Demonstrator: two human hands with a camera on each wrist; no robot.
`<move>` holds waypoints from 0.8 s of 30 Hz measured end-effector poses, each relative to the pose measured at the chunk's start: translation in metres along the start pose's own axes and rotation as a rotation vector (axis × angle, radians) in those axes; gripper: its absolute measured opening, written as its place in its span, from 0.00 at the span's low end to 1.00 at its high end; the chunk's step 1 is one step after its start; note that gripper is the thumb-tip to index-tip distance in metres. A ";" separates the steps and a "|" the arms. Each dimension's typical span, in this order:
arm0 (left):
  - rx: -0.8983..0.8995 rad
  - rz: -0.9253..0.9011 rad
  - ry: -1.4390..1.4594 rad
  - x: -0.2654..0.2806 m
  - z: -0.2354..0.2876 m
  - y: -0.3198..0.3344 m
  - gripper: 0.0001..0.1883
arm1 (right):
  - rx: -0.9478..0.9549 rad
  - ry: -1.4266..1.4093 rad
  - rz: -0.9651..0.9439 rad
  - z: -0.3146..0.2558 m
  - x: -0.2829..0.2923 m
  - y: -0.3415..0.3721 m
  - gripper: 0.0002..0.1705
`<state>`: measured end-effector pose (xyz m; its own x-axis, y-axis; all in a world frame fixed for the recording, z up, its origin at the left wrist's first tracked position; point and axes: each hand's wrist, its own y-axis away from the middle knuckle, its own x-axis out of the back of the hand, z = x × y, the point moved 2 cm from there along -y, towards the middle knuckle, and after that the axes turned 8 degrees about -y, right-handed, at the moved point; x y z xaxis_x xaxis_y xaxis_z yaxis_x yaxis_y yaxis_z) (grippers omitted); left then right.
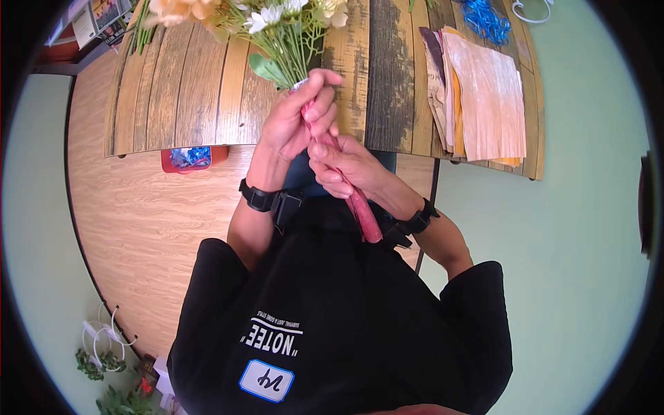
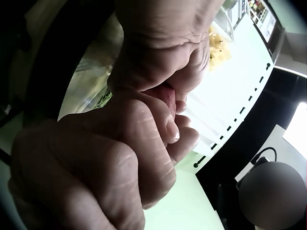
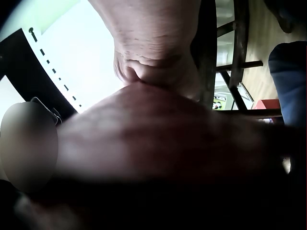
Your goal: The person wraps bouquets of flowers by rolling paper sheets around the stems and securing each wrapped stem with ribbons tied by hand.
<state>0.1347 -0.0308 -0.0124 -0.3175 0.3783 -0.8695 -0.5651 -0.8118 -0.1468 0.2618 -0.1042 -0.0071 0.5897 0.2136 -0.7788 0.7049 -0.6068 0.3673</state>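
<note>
**A black short-sleeved T-shirt (image 1: 325, 297) fills the foreground behind a two-handed hold**

The person's shirt lies nearest the head camera. Beyond it spreads a weathered brown-and-black plank-topped table (image 1: 200, 83), its edge just ahead of the forearms.

A bouquet of peach, white and cream flowers on green stems (image 1: 294, 50) leans out over that table, heads pointing away from the body, probably so that nothing crushes the petals. To its right, well apart, lies a stack of flat crinkled sheets in pale pink, orange and dark purple (image 1: 487, 97), apparently kept aside to leave the hands room.

The left hand (image 1: 285, 123) curls narrowly round the top of a slender, dark pink, paper-like wrap (image 1: 365, 218), just below the stems, likely to steady the bouquet at its neck. The right hand (image 1: 353, 166) grips the same wrap lower down, close beside the left, presumably to control the tail, which slants back towards the shirt. Whether stems run inside it cannot be told. The left wrist view shows bent fingers about a pink surface; the right wrist view is too blurred to confirm the grip.

Smaller still are a red open box (image 1: 220, 155) under the table's edge and a tangled blue ribbon bundle (image 1: 487, 24) beyond the sheets.
</note>
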 end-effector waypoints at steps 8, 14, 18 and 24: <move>0.048 0.168 -0.045 -0.002 0.013 -0.019 0.17 | -0.003 -0.064 0.006 0.022 0.014 0.036 0.26; 0.037 0.257 -0.148 -0.002 0.004 -0.030 0.16 | -0.044 0.130 0.171 0.035 0.020 0.059 0.25; 0.014 0.286 -0.211 -0.008 0.002 -0.035 0.16 | -0.003 0.226 0.183 0.033 0.023 0.056 0.23; -0.022 0.415 -0.294 -0.010 -0.005 -0.031 0.16 | 0.092 0.529 0.361 0.018 0.005 0.064 0.18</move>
<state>0.1596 -0.0114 -0.0012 -0.7146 0.1282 -0.6877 -0.3306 -0.9282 0.1706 0.3026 -0.1556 0.0031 0.9147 0.3175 -0.2499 0.4026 -0.7694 0.4959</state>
